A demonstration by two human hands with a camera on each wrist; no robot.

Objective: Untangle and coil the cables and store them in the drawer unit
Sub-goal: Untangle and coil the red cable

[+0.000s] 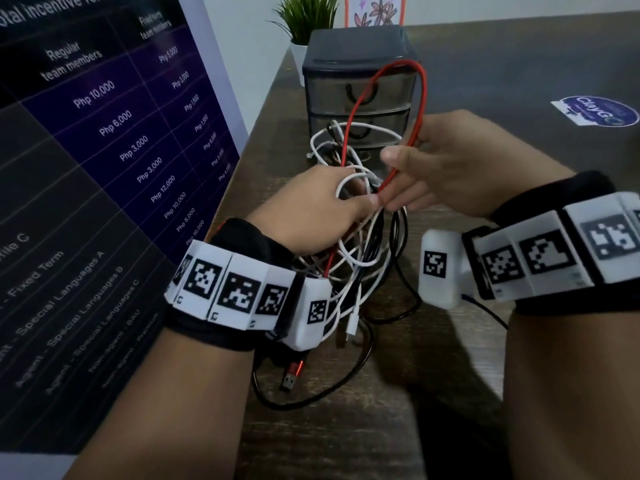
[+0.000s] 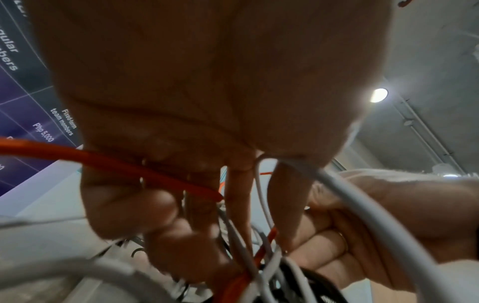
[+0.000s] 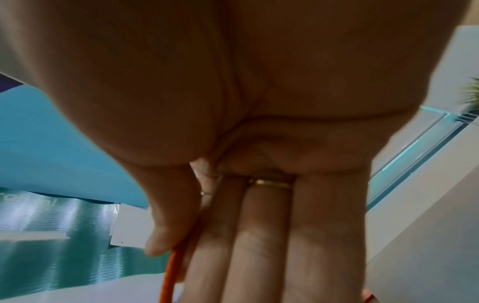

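Observation:
A tangle of white, black and red cables (image 1: pixel 360 258) hangs above the brown table, held up by my left hand (image 1: pixel 332 206), whose fingers curl round the bundle (image 2: pixel 249 264). A red cable (image 1: pixel 420 95) rises out of it in a tall loop in front of the drawer unit (image 1: pixel 360 81). My right hand (image 1: pixel 446 164) pinches this red cable (image 3: pixel 172 268) between thumb and fingers, just right of the left hand. Red and silver USB plugs (image 1: pixel 292 374) dangle under my left wrist. The dark drawer unit stands at the back with its drawers closed.
A large printed board (image 1: pixel 104 150) leans along the table's left side. A potted plant (image 1: pixel 304 22) and a flowered card (image 1: pixel 375 10) stand behind the drawer unit. A round sticker (image 1: pixel 599 110) lies on the table (image 1: pixel 519 64) at the right.

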